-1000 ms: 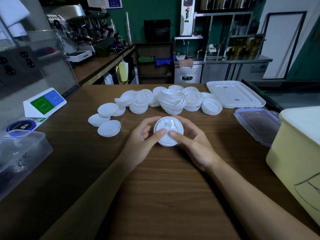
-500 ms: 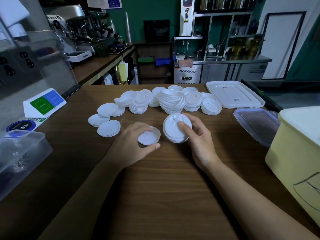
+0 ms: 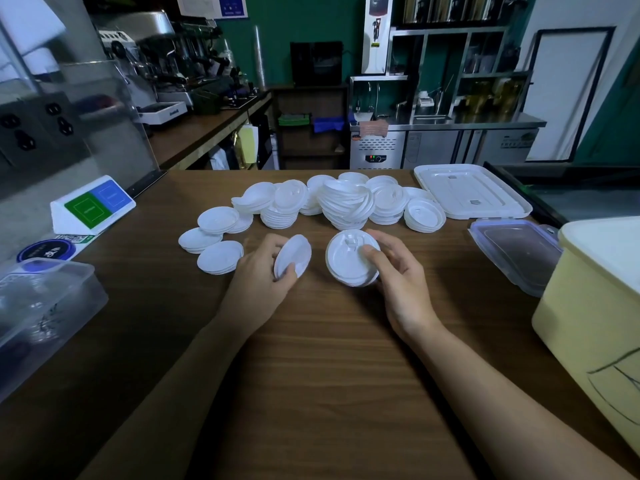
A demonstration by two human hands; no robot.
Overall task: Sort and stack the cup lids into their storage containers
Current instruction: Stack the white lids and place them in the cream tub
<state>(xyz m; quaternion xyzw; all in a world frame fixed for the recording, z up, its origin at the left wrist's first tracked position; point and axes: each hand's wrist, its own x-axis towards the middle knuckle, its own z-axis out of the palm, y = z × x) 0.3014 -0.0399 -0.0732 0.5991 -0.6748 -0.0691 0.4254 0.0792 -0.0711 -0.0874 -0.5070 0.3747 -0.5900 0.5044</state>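
Note:
My left hand point(image 3: 263, 282) holds a small flat white lid point(image 3: 293, 258), tilted up on edge above the wooden counter. My right hand point(image 3: 398, 271) grips a short stack of larger white sip lids point(image 3: 348, 259), thumb on top. Behind both hands lies a heap of white lids point(image 3: 346, 202) in loose stacks. Three small stacks of flat lids point(image 3: 218, 251) sit to the left. A clear plastic container point(image 3: 45, 306) stands at the left edge and a pale yellow bin point(image 3: 595, 306) at the right.
A white tray lid point(image 3: 471, 192) lies at the back right and a clear container lid with a purple rim point(image 3: 516, 254) beside the yellow bin. A white sign with green and blue squares point(image 3: 91, 206) sits at the left, under a transparent screen. The counter's far edge drops off behind the heap.
My hands have parted: the left pulled the small flat lid off the stack, moved left and tilted it upright. The right hand keeps the larger lids and shifted slightly right.

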